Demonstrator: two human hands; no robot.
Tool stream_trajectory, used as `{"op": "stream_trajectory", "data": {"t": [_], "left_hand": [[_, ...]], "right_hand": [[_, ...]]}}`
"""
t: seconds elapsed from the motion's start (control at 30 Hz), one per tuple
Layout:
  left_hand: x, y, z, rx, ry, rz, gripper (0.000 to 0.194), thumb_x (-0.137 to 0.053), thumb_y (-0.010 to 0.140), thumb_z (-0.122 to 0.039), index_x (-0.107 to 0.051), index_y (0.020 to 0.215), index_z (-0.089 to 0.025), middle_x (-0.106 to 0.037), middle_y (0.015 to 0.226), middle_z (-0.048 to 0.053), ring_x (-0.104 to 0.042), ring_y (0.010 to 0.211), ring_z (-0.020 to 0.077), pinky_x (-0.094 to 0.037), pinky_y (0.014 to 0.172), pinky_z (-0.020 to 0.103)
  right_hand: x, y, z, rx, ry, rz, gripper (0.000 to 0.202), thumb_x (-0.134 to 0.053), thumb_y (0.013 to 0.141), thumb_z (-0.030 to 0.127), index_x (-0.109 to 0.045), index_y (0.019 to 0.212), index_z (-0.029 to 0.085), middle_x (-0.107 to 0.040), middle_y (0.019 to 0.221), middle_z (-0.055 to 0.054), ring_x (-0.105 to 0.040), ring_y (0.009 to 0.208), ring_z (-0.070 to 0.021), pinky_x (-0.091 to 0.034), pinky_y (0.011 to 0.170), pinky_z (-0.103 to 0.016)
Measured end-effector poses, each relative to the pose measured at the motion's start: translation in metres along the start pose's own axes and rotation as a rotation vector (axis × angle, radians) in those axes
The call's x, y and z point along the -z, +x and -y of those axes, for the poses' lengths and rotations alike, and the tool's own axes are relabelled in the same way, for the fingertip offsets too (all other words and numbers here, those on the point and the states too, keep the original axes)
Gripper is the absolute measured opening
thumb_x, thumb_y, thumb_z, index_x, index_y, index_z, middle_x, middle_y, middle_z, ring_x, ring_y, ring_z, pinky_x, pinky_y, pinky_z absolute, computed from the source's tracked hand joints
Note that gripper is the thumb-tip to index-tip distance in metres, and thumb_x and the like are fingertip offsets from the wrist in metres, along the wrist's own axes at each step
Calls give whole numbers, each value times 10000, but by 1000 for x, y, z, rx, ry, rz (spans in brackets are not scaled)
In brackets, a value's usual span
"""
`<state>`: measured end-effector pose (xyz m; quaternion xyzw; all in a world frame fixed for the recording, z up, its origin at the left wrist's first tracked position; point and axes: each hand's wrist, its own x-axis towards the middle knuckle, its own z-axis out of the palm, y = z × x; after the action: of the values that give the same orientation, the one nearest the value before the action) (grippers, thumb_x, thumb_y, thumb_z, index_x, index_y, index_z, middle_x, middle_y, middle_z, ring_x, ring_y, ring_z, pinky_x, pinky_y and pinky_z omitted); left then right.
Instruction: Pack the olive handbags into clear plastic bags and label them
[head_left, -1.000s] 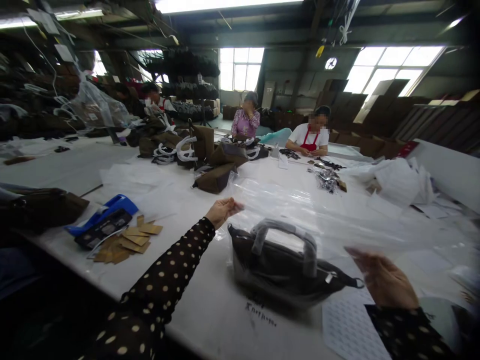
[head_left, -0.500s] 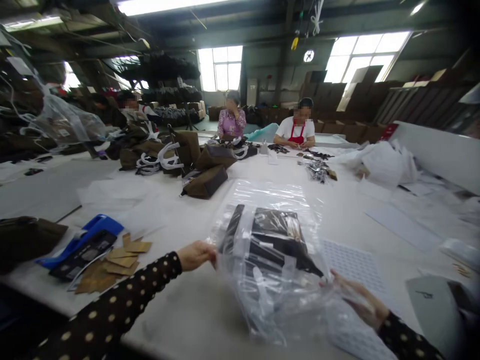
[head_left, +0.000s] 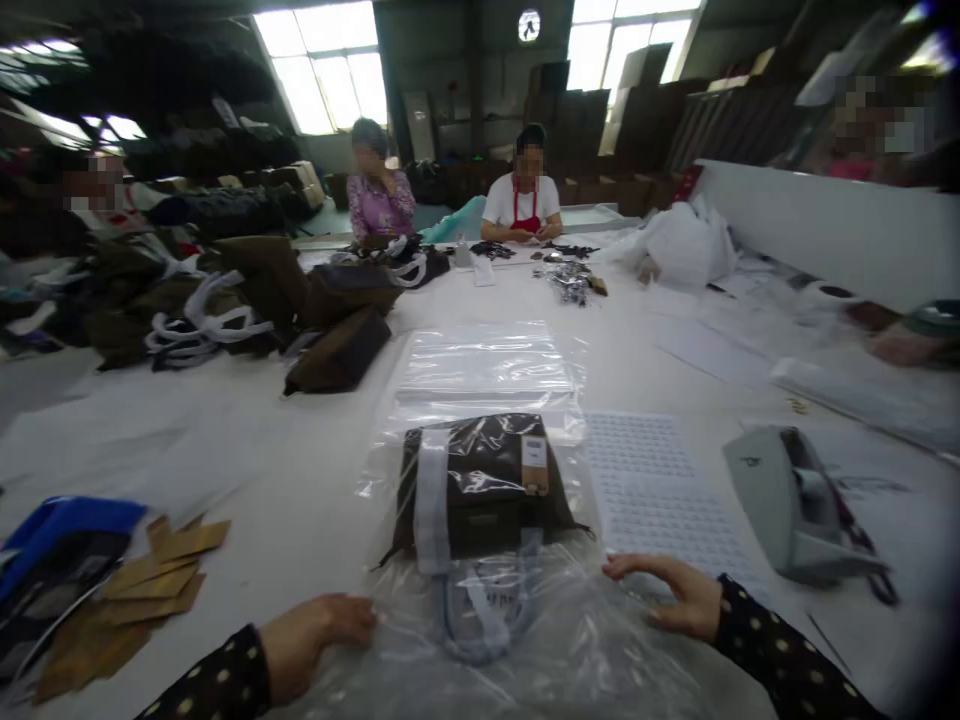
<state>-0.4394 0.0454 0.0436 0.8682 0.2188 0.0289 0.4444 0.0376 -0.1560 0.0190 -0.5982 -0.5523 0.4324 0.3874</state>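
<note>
A dark brown handbag (head_left: 480, 490) lies inside a large clear plastic bag (head_left: 487, 370) on the table in front of me. White wrapping covers parts of its handles (head_left: 480, 650), which point towards me, and a tag (head_left: 534, 465) shows through the plastic. My left hand (head_left: 322, 640) is at the left edge of the plastic bag, its fingers curled closed on the film. At the right edge, my right hand (head_left: 671, 595) rests against the plastic with thumb and fingers apart.
Brown card tags (head_left: 157, 570) and a blue tray (head_left: 75, 515) lie to the left. On the right are a printed label sheet (head_left: 652, 470) and a grey tag-like device (head_left: 795, 505). Several brown bags (head_left: 337, 350) are piled further back. Two people sit across the table.
The plastic bag with the handbag has come down flatter, nearer to me, and the tag now shows. My right hand has opened from its grip on the film. The view has turned right and down.
</note>
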Motion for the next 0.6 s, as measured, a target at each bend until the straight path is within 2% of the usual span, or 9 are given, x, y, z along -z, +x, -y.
{"op": "stream_trajectory", "data": {"t": [0.07,0.1,0.2,0.3,0.37,0.43,0.47,0.53,0.6], "left_hand": [[10,5,-4,-67,87,-30,513,-488,621,-208,-572,993,-551,-664,1013,-157,-630,906,198,-455,821,312],[15,14,-14,-81,116,-15,536,-444,626,-195,-563,1004,-556,-659,1018,-169,-633,890,196,-470,791,311],[16,67,-75,-67,56,18,506,-426,652,-174,-586,1005,-499,-666,999,-132,-625,873,205,-490,753,306],[-14,149,-148,10,-235,30,289,-468,755,-172,-664,904,-323,-689,886,-5,-623,827,197,-482,765,301],[-48,213,-177,105,-551,45,166,-553,754,-231,-672,870,-238,-686,863,47,-620,828,202,-483,779,308],[-85,276,-183,269,-821,-172,238,-628,702,-218,-639,939,-197,-667,931,70,-605,902,193,-469,825,293],[-101,305,-179,392,-857,-291,264,-626,705,-196,-621,968,-182,-652,964,77,-600,914,177,-466,825,276],[-127,353,-164,499,-824,-349,295,-598,747,-210,-572,1037,-158,-613,1038,97,-590,930,163,-468,804,263],[-143,384,-147,568,-749,-312,282,-583,780,-246,-553,1038,-138,-600,1023,100,-590,897,165,-480,762,282]], "right_hand": [[15,-24,5,-52,74,-64,494,-646,626,547,-650,985,208,-645,1018,-109,-572,1004,-294,-416,911,-461],[22,-35,4,-92,103,-107,460,-644,652,512,-642,993,203,-641,1025,-109,-573,1004,-280,-418,920,-450],[39,-59,-15,-216,75,-348,343,-634,705,427,-633,954,191,-644,1009,-103,-581,988,-248,-435,922,-420],[39,-68,-47,-288,-20,-622,326,-622,701,454,-638,882,183,-660,932,-94,-607,915,-251,-469,879,-431],[32,-67,-62,-303,-79,-689,319,-605,707,467,-641,864,192,-664,914,-86,-615,889,-254,-484,855,-438],[27,-62,-66,-288,-130,-716,292,-577,736,450,-637,882,205,-663,930,-74,-616,889,-245,-487,850,-427],[26,-58,-65,-272,-146,-729,276,-564,750,437,-633,889,209,-662,935,-68,-615,890,-237,-489,847,-419],[29,-47,-61,-230,-166,-761,247,-542,773,412,-626,893,213,-659,939,-56,-611,893,-222,-487,846,-401],[37,-34,-58,-192,-190,-764,226,-537,777,398,-626,882,218,-657,936,-45,-610,882,-210,-489,834,-386]]}}
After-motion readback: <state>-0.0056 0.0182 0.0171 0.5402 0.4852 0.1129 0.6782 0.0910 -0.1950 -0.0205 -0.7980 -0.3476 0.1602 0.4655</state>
